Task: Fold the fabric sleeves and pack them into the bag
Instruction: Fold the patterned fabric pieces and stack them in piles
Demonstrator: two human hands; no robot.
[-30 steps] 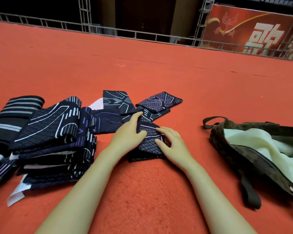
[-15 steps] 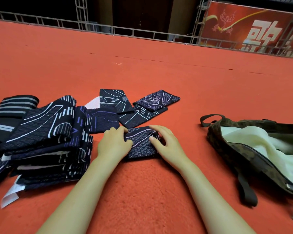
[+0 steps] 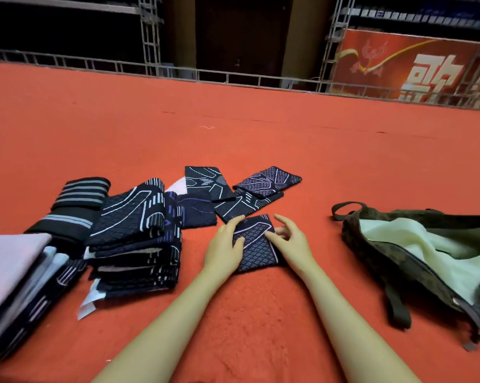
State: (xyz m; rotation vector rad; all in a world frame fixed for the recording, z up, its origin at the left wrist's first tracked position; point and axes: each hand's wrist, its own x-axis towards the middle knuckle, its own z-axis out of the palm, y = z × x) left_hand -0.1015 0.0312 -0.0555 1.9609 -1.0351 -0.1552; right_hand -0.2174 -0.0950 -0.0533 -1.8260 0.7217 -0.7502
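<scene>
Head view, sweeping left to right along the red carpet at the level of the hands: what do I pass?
Pink-topped fabric pile → tall stack of folded dark sleeves → left hand → folded sleeve under the hands → right hand → open camouflage bag with pale lining.

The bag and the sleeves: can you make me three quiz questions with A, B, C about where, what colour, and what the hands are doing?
1. Where is the bag from the hands?
A. to their right
B. to their left
C. behind the stack

2. What colour is the carpet?
A. blue
B. red-orange
C. green

3. What is the left hand doing?
A. lying flat on the folded sleeve
B. reaching inside the bag
C. holding a strap

Answers: 1 A, the bag lies open on the right side. 2 B, the carpet is red-orange all over. 3 A, its fingers rest on the sleeve's left edge while the right hand is at the right edge.
</scene>
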